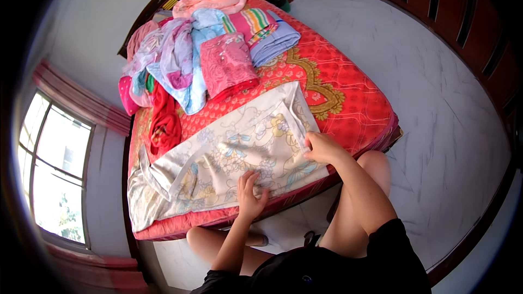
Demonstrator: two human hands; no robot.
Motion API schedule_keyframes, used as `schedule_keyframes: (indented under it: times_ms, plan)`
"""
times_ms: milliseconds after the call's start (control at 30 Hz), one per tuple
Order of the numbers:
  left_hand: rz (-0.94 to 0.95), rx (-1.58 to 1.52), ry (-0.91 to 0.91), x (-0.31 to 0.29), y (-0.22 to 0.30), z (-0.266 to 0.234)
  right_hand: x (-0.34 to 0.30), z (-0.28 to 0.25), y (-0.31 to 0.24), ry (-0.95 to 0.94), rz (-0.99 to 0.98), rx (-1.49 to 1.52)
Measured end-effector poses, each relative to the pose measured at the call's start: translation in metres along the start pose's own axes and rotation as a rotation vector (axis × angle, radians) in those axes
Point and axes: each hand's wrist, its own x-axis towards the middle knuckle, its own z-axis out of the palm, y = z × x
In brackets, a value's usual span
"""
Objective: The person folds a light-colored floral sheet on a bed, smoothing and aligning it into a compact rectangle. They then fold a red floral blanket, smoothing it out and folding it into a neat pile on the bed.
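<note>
A cream floral bedsheet [239,149] lies partly folded across the near end of the bed, its left part rumpled and its pale hem turned over. At its right edge my right hand [322,148] is closed, thumb and fingers pinching the hem. My left hand [251,196] is over the sheet's near side with its fingers apart and nothing in them. Whether those fingertips touch the fabric is hard to tell.
On the red patterned bed [354,103], a folded pink cloth [227,65], a folded blue cloth [277,41] and a heap of loose cloths [177,49] lie beyond the sheet. A crumpled red cloth [164,125] is left. A window [57,169] stands beside the bed.
</note>
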Motion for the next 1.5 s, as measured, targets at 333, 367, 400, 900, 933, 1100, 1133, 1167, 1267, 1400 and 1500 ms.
schedule_keyframes:
  times_ms: [333,367,400,900,933,1100,1133,1167,1267,1400,1500]
  plan:
    - [0.11,0.253,0.177,-0.025,-0.048,-0.046,-0.043,-0.04,-0.02,0.063,-0.191,0.499]
    - [0.125,0.206,0.217,-0.026,-0.041,-0.054,-0.05,-0.044,-0.019,0.005,-0.172,0.461]
    - [0.177,0.224,0.242,-0.027,-0.033,-0.063,-0.058,-0.048,-0.019,-0.053,-0.152,0.423]
    - [-0.364,0.05,0.301,0.003,-0.134,-0.082,0.041,0.043,0.005,0.513,-0.165,-0.161]
    - [-0.398,0.115,0.319,0.0,-0.163,-0.077,0.042,0.051,-0.002,0.576,-0.117,-0.237]
    - [-0.702,0.033,0.324,-0.024,-0.254,-0.079,0.042,0.054,-0.021,0.415,0.087,-0.33]
    - [-0.785,0.0,0.337,-0.024,-0.261,-0.081,0.04,0.052,-0.021,0.38,0.082,-0.33]
    - [-0.784,0.071,0.319,-0.013,-0.249,-0.078,0.036,0.045,-0.014,0.352,0.093,-0.342]
    - [-0.77,0.259,0.23,-0.007,-0.237,-0.088,0.022,0.035,-0.01,0.355,-0.093,-0.21]
    - [-0.766,0.256,0.127,-0.003,-0.251,-0.106,0.014,0.018,-0.015,0.288,-0.145,0.002]
    - [-0.71,0.263,0.287,0.004,-0.239,-0.119,0.01,0.006,-0.02,0.237,-0.229,0.235]
